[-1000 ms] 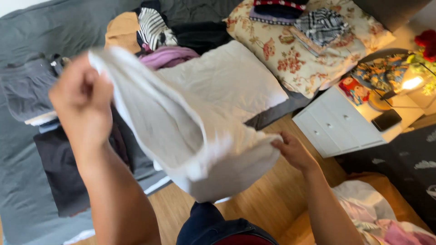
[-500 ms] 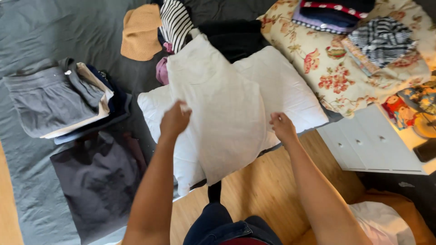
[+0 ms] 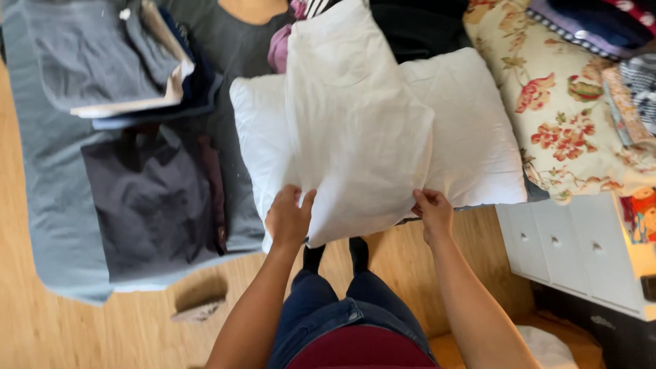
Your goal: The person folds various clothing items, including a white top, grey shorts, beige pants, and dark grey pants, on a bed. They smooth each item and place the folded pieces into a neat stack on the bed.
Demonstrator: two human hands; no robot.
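Note:
I hold a white pillow (image 3: 355,130) by its near edge. My left hand (image 3: 288,217) grips its near left corner, and my right hand (image 3: 432,213) grips its near right corner. It lies lengthwise, pointing away from me, on top of a second white pillow (image 3: 471,137) that rests crosswise on the grey bed sheet (image 3: 48,205). My legs in blue jeans show below the pillow's edge.
Folded grey and dark clothes (image 3: 116,61) and a flat dark garment (image 3: 150,198) lie on the bed at left. A floral pillow (image 3: 560,109) with folded clothes sits at right. A white drawer unit (image 3: 581,253) stands at the lower right on the wooden floor (image 3: 89,328).
The white pillow came down from in front of me onto the other pillow. Both hands shifted to its near corners, and my view moved closer over the bed.

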